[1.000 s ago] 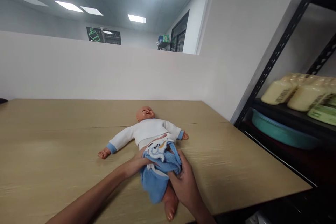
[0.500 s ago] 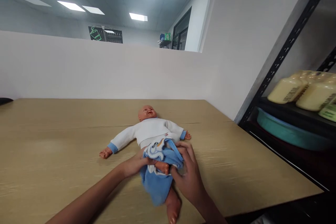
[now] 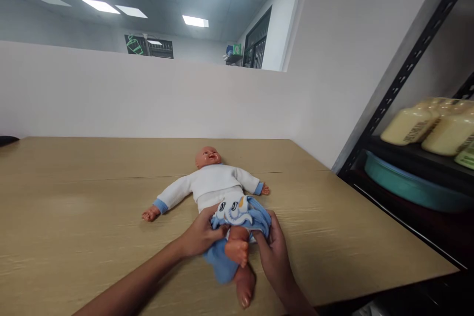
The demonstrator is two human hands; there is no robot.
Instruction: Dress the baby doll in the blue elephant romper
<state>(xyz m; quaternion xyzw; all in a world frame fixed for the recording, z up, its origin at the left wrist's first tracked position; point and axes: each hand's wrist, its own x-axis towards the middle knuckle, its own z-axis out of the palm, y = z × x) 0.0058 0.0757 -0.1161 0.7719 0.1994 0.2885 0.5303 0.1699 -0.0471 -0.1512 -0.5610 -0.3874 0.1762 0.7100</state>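
A baby doll (image 3: pixel 217 182) in a white top with blue cuffs lies on its back, head away from me, arms spread. Blue pants (image 3: pixel 242 213) with a white face pattern are around its legs. My left hand (image 3: pixel 203 233) grips the pants on the left side, thumb below the cloth. On the right side, my right hand (image 3: pixel 273 252) has fingers and thumb closed on the same cloth. Between my hands one bare doll foot (image 3: pixel 237 249) sticks out of a leg opening. The other foot (image 3: pixel 245 286) shows below the second pant leg, nearer me.
The doll lies on a wooden table (image 3: pixel 92 212) backed by a low white wall (image 3: pixel 148 98). At the right stands a black shelf rack (image 3: pixel 392 89) with wrapped cream bottles (image 3: pixel 411 126) and a teal basin (image 3: pixel 414 185).
The pants have been drawn up the near leg, so its foot now shows fully through the opening. The face pattern is spread flatter, and my hands sit slightly farther right.
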